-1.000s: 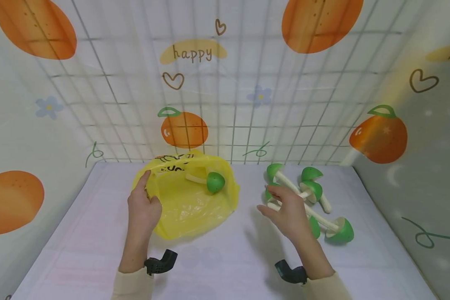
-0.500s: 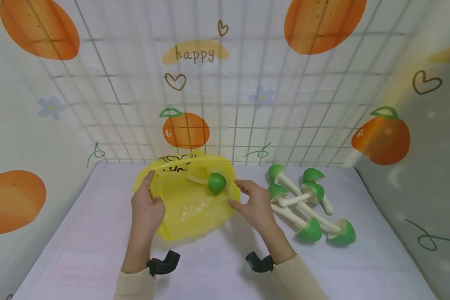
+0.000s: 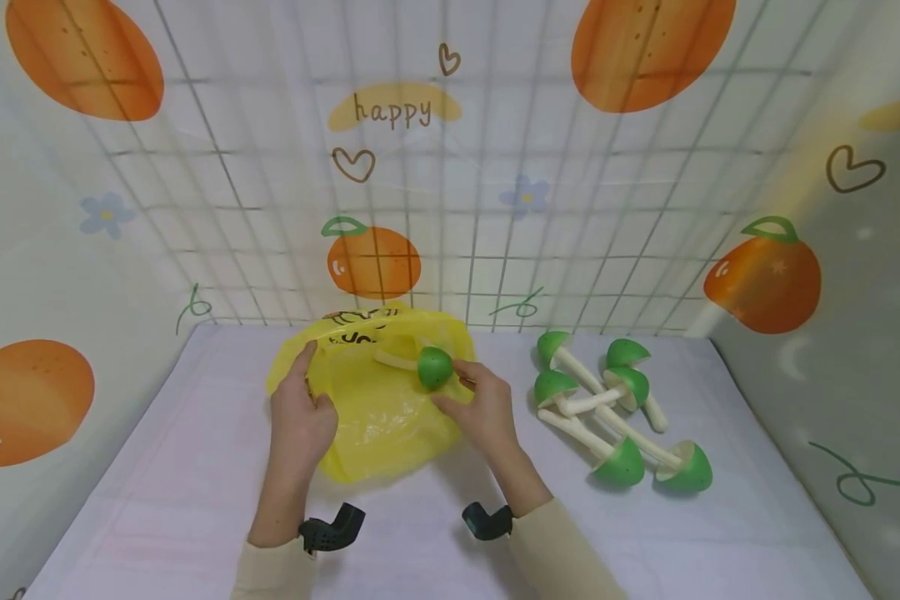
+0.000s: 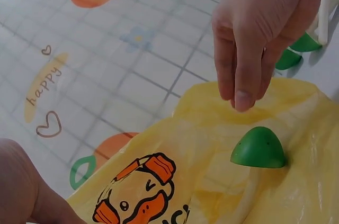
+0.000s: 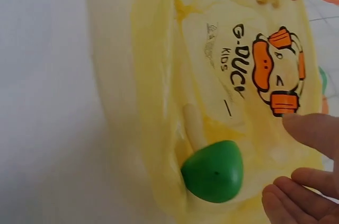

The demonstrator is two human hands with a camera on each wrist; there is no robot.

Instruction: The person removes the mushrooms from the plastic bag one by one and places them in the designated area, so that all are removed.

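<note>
A yellow plastic bag (image 3: 375, 425) with a printed duck face (image 5: 275, 70) lies with its mouth spread toward me. My left hand (image 3: 300, 421) holds the left edge of its mouth, thumb apart from the raised index finger. Inside the mouth lies a toy mushroom (image 3: 435, 367), its green cap to the right and its pale stem to the left. My right hand (image 3: 483, 408) hovers at the bag's right edge beside that cap. In the right wrist view its thumb (image 5: 312, 131) and fingers are spread, nothing between them.
To the right, several more green-capped toy mushrooms (image 3: 618, 462) lie in a loose, crossing pile on the white-covered table (image 3: 420, 550). A printed curtain over a wire grid (image 3: 487, 275) rises behind the bag.
My right hand has moved left from over the mushroom pile to the bag's right edge, beside the mushroom in it. The left hand stays at the bag's left edge.
</note>
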